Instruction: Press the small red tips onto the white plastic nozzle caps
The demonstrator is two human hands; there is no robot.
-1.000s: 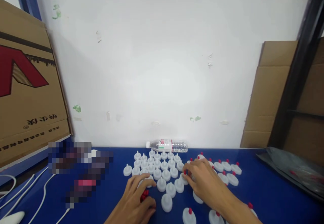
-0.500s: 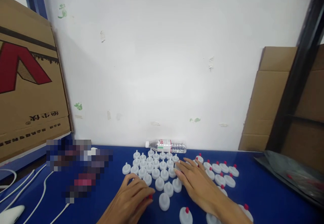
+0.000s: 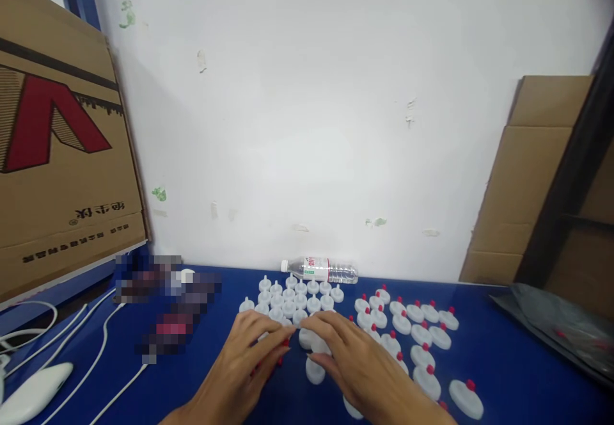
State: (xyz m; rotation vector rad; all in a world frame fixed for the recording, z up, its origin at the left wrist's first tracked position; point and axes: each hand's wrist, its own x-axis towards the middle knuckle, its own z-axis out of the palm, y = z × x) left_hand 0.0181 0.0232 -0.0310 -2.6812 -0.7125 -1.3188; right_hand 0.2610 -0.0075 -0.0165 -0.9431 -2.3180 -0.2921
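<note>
My left hand (image 3: 252, 354) is curled in front of the rows of white nozzle lids. Small red caps (image 3: 281, 356) show between its fingers and thumb; how many it holds is hidden in the palm. My right hand (image 3: 352, 361) is bent over the front lids, thumb and fingers apart, its fingertips close to those of my left hand. Below the right fingers, partly covered, are a white lid (image 3: 320, 343) and, nearer me, another white lid (image 3: 315, 370). Behind both hands, bare-nozzled white lids (image 3: 288, 296) stand close together. On the right, white lids with red tips (image 3: 422, 333) lie spread out.
A clear plastic bottle (image 3: 330, 271) lies by the white wall. At left are a big cardboard box (image 3: 62, 207), white cables (image 3: 103, 348), a white device (image 3: 38, 390) and a blurred-out patch. A dark plastic bag (image 3: 556, 322) and folded cardboard (image 3: 518, 182) are at right.
My right hand has moved left and nearer me, from among the rear lids to beside my left hand. More red-tipped lids are uncovered. The view has shifted slightly.
</note>
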